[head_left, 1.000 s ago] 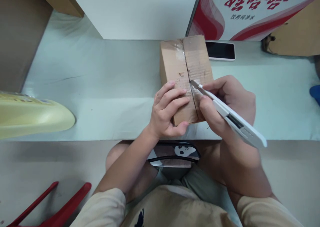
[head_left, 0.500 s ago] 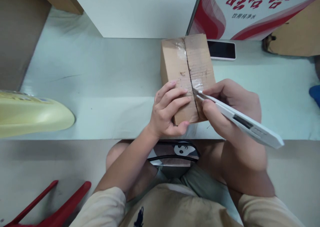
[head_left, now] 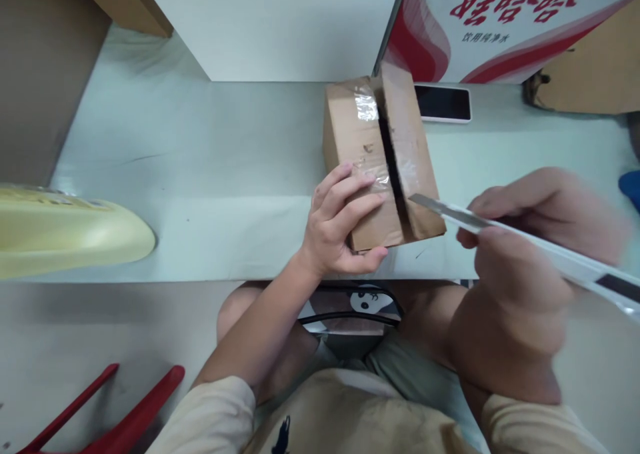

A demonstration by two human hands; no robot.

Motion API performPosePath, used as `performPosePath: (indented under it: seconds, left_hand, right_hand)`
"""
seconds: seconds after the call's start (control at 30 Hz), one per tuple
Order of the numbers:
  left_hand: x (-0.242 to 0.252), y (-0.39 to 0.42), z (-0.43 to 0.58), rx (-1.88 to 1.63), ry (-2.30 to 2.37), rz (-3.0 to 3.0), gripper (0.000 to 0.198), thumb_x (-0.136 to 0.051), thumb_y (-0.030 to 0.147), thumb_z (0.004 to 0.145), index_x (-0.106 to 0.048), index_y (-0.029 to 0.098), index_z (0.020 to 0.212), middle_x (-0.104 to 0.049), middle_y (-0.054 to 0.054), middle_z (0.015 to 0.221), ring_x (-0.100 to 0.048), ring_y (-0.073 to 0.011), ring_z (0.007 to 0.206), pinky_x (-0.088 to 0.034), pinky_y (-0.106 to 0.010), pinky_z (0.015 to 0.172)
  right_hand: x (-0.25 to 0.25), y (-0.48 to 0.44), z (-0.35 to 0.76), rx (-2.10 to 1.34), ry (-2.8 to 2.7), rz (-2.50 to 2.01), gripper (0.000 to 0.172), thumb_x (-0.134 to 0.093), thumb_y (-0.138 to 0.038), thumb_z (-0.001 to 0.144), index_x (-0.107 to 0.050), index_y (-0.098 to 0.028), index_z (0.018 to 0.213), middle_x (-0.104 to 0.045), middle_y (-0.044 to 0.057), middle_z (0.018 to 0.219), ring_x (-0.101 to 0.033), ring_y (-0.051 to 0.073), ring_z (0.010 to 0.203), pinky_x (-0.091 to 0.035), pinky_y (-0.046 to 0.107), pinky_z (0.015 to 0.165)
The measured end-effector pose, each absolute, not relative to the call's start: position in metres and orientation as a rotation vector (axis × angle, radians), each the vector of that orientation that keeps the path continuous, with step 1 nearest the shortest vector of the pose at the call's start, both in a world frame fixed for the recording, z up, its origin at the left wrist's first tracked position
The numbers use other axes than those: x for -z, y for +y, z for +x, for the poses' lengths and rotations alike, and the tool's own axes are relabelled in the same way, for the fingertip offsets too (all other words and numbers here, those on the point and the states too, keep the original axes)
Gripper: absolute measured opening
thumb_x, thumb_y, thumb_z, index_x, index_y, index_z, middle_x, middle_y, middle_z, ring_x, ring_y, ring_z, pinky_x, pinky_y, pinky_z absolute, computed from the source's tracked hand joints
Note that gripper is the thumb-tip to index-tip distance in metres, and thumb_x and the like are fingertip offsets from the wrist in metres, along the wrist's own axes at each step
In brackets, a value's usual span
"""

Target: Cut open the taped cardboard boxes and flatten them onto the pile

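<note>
A small cardboard box (head_left: 356, 117) stands on the table, clear tape on its top. Its right flap (head_left: 413, 154) is lifted a little, leaving a dark gap along the middle seam; the inside is too dark to make out. My left hand (head_left: 340, 221) grips the box's near left corner, fingers spread over the top and thumb at the front side. In my right hand (head_left: 530, 241), partly blurred, is a white utility knife (head_left: 545, 244) with its blade out. The blade's tip points left, over the near part of the right flap.
Behind the box are a white panel (head_left: 300, 27) and a red-and-white printed carton (head_left: 500, 47). A phone (head_left: 445, 103) lies right of the box. At the left is a yellow container (head_left: 75, 234), with a red chair or stool part (head_left: 135, 407) below.
My right hand has pulled the knife right and away from the seam. The right flap has risen and the seam has widened into a gap. My left hand stays on the box.
</note>
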State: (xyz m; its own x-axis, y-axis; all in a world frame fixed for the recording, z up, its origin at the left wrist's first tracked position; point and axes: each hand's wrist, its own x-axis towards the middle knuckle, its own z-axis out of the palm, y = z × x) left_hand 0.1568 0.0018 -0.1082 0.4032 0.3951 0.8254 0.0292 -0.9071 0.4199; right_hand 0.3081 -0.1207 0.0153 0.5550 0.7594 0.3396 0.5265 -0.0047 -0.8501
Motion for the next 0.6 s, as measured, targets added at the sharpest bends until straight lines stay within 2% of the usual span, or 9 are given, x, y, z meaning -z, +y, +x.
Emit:
performPosePath:
  seconds: [0.07,0.13,0.2,0.27,0.3,0.37,0.47,0.53,0.6]
  left_hand:
    - [0.109,0.001,0.158,-1.515,0.353,2.309,0.072,-0.062,0.075,0.085,-0.055,0.025,0.137,-0.062,-0.014,0.139,-0.057,-0.0346,0.138,-0.047,-0.059,0.121]
    - [0.11,0.001,0.159,-1.505,0.365,2.301,0.076,-0.061,0.076,0.085,-0.05,0.027,0.141,-0.056,-0.015,0.144,-0.056,-0.036,0.138,-0.042,-0.063,0.123]
    - [0.112,0.002,0.159,-1.466,0.419,2.299,0.073,-0.056,0.076,0.087,-0.046,0.029,0.142,-0.052,-0.015,0.146,-0.053,-0.0362,0.141,-0.039,-0.065,0.125]
    - [0.115,0.007,0.156,-1.444,0.469,2.28,0.071,-0.051,0.076,0.089,-0.043,0.031,0.143,-0.048,-0.014,0.148,-0.05,-0.0364,0.144,-0.037,-0.064,0.126]
    - [0.116,0.01,0.154,-1.448,0.478,2.263,0.071,-0.049,0.076,0.09,-0.043,0.031,0.144,-0.047,-0.014,0.148,-0.049,-0.0368,0.145,-0.038,-0.064,0.125]
    - [0.118,0.018,0.148,-1.478,0.466,2.221,0.074,-0.047,0.079,0.09,-0.043,0.031,0.146,-0.047,-0.014,0.148,-0.05,-0.0369,0.144,-0.041,-0.061,0.123]
    - [0.121,0.03,0.138,-1.517,0.442,2.161,0.079,-0.055,0.08,0.087,-0.045,0.03,0.147,-0.053,-0.014,0.144,-0.058,-0.0346,0.137,-0.05,-0.055,0.115]
    - [0.121,0.036,0.132,-1.525,0.492,2.097,0.077,-0.062,0.077,0.086,-0.047,0.03,0.145,-0.058,-0.013,0.14,-0.062,-0.0328,0.132,-0.056,-0.049,0.107]
    - [0.119,0.039,0.127,-1.521,0.602,2.001,0.067,-0.063,0.069,0.089,-0.051,0.029,0.142,-0.063,-0.012,0.135,-0.066,-0.0298,0.126,-0.06,-0.043,0.099]
  right_hand:
    - [-0.005,-0.113,0.311,-0.108,-0.943,-1.465,0.012,-0.069,-0.029,0.073,-0.059,-0.024,0.076,-0.053,-0.002,0.061,-0.053,0.016,0.05,-0.034,0.033,0.047]
    - [0.014,-0.102,0.318,0.005,-0.861,-1.367,0.022,-0.071,-0.042,0.08,-0.058,-0.025,0.087,-0.047,-0.005,0.064,-0.049,0.013,0.045,-0.032,0.03,0.043]
    - [0.039,-0.089,0.328,0.018,-0.817,-1.487,0.034,-0.061,-0.06,0.09,-0.055,-0.027,0.092,-0.041,-0.005,0.065,-0.044,0.012,0.043,-0.028,0.029,0.041]
    - [0.065,-0.079,0.34,0.066,-0.76,-1.681,0.042,-0.043,-0.066,0.095,-0.05,-0.027,0.084,-0.035,-0.006,0.062,-0.035,0.011,0.043,-0.026,0.03,0.045]
    - [0.077,-0.076,0.344,0.051,-0.767,-1.799,0.042,-0.039,-0.065,0.096,-0.048,-0.026,0.083,-0.037,-0.004,0.063,-0.037,0.013,0.047,-0.03,0.03,0.049]
    - [0.093,-0.072,0.35,-0.105,-0.852,-2.011,0.034,-0.048,-0.059,0.092,-0.051,-0.025,0.085,-0.044,-0.003,0.064,-0.042,0.015,0.054,-0.034,0.03,0.057]
    - [0.1,-0.07,0.351,-0.372,-1.051,-2.322,0.022,-0.065,-0.042,0.082,-0.06,-0.024,0.094,-0.053,-0.001,0.065,-0.044,0.017,0.057,-0.032,0.031,0.06]
    - [0.098,-0.068,0.35,-0.461,-1.158,-2.522,0.026,-0.065,-0.035,0.082,-0.064,-0.023,0.106,-0.061,0.004,0.07,-0.047,0.02,0.059,-0.03,0.032,0.061]
    - [0.096,-0.066,0.348,-0.493,-1.222,-2.608,0.035,-0.06,-0.032,0.087,-0.064,-0.023,0.121,-0.071,0.01,0.085,-0.055,0.024,0.068,-0.034,0.034,0.063]
